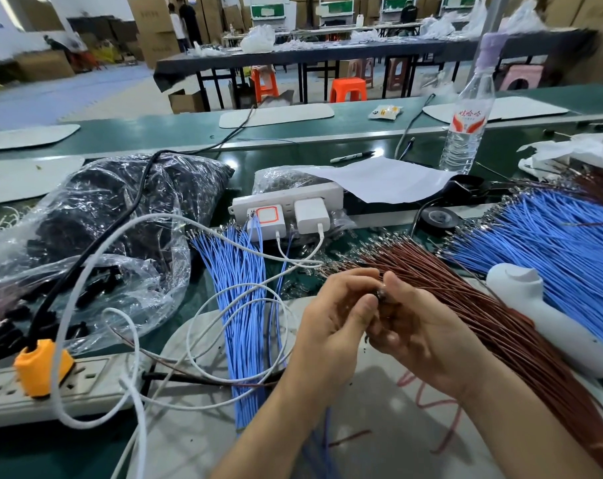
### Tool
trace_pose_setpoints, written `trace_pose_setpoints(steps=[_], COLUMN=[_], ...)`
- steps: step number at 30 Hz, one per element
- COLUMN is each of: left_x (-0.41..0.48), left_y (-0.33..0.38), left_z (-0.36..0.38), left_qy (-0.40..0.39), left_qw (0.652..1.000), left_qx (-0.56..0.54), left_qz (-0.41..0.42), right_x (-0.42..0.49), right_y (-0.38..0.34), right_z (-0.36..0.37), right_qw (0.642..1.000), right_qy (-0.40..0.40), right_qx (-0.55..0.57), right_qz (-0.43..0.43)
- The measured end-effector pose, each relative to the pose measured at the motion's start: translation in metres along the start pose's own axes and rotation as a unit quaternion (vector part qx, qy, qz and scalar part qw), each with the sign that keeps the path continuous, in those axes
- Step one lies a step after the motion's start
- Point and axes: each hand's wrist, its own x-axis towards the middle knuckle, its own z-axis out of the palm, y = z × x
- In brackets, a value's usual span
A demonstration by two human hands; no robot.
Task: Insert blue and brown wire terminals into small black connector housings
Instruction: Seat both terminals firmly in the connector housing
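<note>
Two hands meet above a pale mat (372, 420). The left hand (334, 316) and the right hand (421, 333) both have their fingers curled and pinch one small black connector housing (383, 294) between them, just beside the brown wires (483, 305). Fingers hide most of the housing, so which way it faces, and whether a wire sits in it, cannot be told. Two blue bundles show: the middle blue bundle (245, 305) lies lengthwise away from the person, metal terminals at the far end. The right blue bundle (552, 243) is cut off by the frame edge. The brown wires slant from upper left, where their terminals lie, down to lower right. One clear bag (103, 219) on the left holds many black pieces, too blurred to count.
</note>
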Motion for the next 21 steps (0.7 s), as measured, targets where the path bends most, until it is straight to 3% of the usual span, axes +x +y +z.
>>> trace_pose_setpoints(steps=[8,21], left_x=[-0.0034,-0.0057], left_y=[0.0049,0.0069], left_z=[0.0008,0.0045], left_qy=[-0.025,0.011], left_qw=[0.999,0.996], left_qx=[0.030,0.086], left_qz=[0.000,0.026], right_x=[0.0007,0.0023], right_y=[0.0040,0.0039], right_z=[0.0030,0.0029], right_qw=[0.999,0.996], right_qy=[0.015,0.027], right_qx=[-0.041,0.074], right_qz=[-0.005,-0.051])
